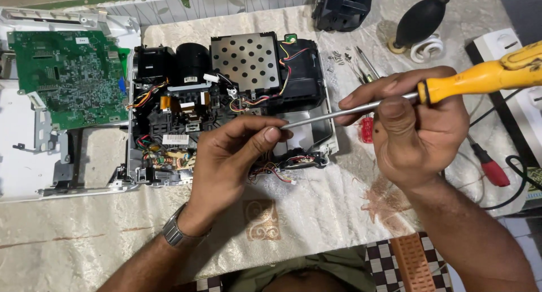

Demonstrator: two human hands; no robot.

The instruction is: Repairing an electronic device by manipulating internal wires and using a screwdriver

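Right hand: closed around the metal shaft of a yellow-handled screwdriver, just below the handle; the handle runs off to the far right.
Left hand: thumb and forefinger pinched on the screwdriver's tip, other fingers curled; a metal wristwatch on the wrist.
Screwdriver: held level above the bench, shaft slanting down to the left, its tip over the right part of the opened device.
Opened projector chassis: under and just left of the left hand, cover off, showing a perforated metal plate, a black lens barrel and bundles of coloured wires.
Green circuit board: far left, lying on a white housing panel.
Loose screws: far side, just right of the chassis.
Red-handled screwdriver: on the bench right of the right hand.
Black rubber air blower: far right, beside a white coiled bulb.
Bench: covered with a pale patterned cloth.
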